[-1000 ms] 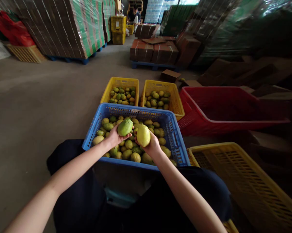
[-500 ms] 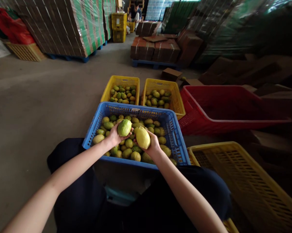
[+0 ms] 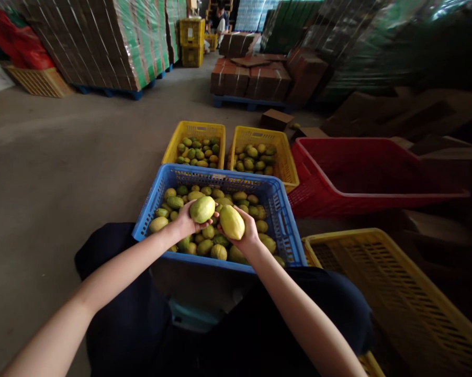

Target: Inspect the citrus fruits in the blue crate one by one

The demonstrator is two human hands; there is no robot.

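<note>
My left hand (image 3: 186, 224) is closed around a green-yellow lemon (image 3: 202, 209), palm turned up. Beside it, my right hand (image 3: 250, 231) grips a yellower lemon (image 3: 232, 222), which covers part of the fingers. Both lemons are held close together above a blue crate (image 3: 288, 222) in front of my knees. Many loose lemons (image 3: 219, 252), green to yellow, lie in that crate under my hands.
Two yellow crates (image 3: 193, 126) of lemons stand behind the blue one. To the right are a red crate (image 3: 377, 196) and a slatted yellow crate (image 3: 412, 277). Bundled cardboard (image 3: 236, 78) sits on a blue pallet. A person (image 3: 221, 20) is far back.
The lemon in my left hand has turned and shows a yellower side. The one in my right hand has tilted slightly. Both hands stay almost in place.
</note>
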